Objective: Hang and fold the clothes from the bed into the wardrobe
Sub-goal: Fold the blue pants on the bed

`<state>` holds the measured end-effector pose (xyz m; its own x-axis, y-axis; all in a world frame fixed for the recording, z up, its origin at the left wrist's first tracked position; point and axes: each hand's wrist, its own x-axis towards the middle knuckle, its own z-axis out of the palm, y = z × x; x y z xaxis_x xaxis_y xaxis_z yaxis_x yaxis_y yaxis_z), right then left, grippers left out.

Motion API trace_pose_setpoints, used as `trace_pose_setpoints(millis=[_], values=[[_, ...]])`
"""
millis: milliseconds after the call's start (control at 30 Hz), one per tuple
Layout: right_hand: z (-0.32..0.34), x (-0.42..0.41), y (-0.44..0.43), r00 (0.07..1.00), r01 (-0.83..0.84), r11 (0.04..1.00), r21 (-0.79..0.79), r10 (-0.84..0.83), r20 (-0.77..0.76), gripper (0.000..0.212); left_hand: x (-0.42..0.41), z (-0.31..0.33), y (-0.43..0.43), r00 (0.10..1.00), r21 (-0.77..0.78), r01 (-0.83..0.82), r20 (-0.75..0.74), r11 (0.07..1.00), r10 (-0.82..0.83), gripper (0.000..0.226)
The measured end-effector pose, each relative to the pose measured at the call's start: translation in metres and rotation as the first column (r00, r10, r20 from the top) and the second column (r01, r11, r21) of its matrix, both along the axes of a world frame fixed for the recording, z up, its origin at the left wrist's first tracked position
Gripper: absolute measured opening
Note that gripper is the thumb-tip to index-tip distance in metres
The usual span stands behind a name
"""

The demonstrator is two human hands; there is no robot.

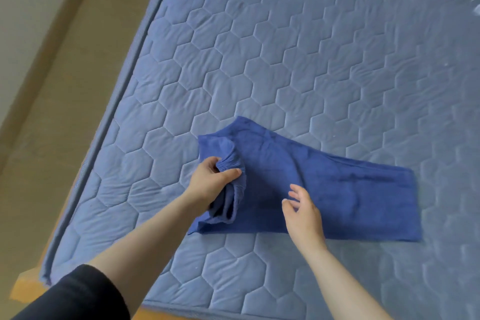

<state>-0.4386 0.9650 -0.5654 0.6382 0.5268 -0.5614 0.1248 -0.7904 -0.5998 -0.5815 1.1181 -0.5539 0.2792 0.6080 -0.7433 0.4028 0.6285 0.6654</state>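
The folding step is in hand. A blue garment (pixel 350 189) lies flat near the front edge of the bed (pixel 285 60). The left hand (pixel 210 182) pinches its gathered elastic waistband, and the right hand (pixel 302 210) hovers just above the cloth, fingers loosely spread and holding nothing. The next move probably carries the waist end over the far end, edges matched. The quilted mattress sits on a wooden frame (pixel 26 286), with beige floor (pixel 65 86) alongside.

One blue garment (pixel 337 189); one bed (pixel 285 47); left hand (pixel 210 183), right hand (pixel 304 213): two.
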Motion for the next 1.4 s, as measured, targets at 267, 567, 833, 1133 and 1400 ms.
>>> trace_pose_setpoints(millis=[267, 567, 833, 1133, 1400], values=[[-0.018, 0.072, -0.048, 0.996, 0.083, 0.996, -0.036, -0.083, 0.019, 0.038, 0.097, -0.020, -0.053, 0.989, -0.223, 0.065, 0.146, 0.973, -0.033, 0.030], [-0.042, 0.095, -0.049, 0.991, 0.130, 0.990, -0.049, -0.131, -0.021, 0.037, 0.119, -0.049, -0.059, 0.979, 0.009, 0.168, -0.116, 0.986, -0.166, 0.014], [-0.030, 0.159, -0.086, 0.955, 0.293, 0.954, -0.062, -0.288, 0.077, 0.030, 0.172, -0.037, -0.068, 0.911, 0.099, 0.406, -0.121, 0.909, -0.394, 0.017], [-0.041, 0.237, -0.172, 0.874, 0.470, 0.876, -0.105, -0.446, 0.191, 0.034, 0.313, -0.042, -0.127, 0.710, 0.297, 0.700, -0.201, 0.649, -0.675, 0.015], [-0.069, 0.258, -0.196, 0.883, 0.466, 0.878, -0.105, -0.454, 0.119, 0.039, 0.391, -0.073, -0.153, 0.254, 0.358, 0.934, -0.639, 0.011, -0.726, 0.051]])
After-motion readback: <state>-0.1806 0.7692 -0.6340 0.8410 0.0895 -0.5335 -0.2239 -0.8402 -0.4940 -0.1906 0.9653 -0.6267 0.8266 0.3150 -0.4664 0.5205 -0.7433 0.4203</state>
